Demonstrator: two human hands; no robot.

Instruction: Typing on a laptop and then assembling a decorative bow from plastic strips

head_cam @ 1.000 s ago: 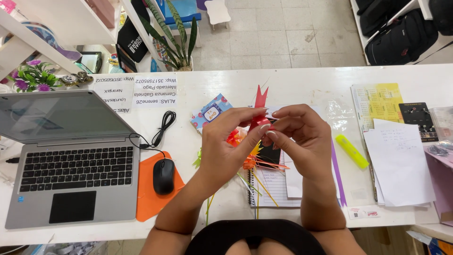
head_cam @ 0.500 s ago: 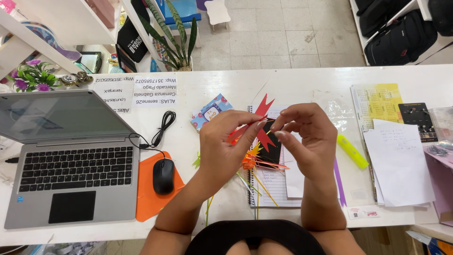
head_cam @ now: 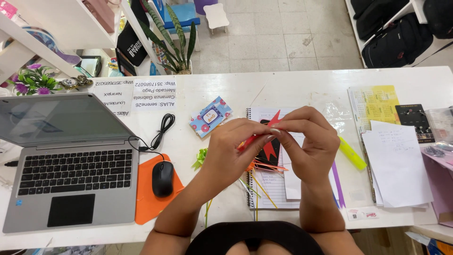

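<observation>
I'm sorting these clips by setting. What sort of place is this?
Probably a small shop counter or craft workspace. A white table holds an open laptop, a spiral notebook and loose papers, shelves stand beyond it, and both hands fold a red paper piece.

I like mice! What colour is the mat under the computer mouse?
Orange mouse mat, seen from the head view.

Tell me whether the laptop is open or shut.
Open. The laptop has its lid raised, with the keyboard and trackpad showing. It sits left of the black mouse, away from both hands.
</observation>
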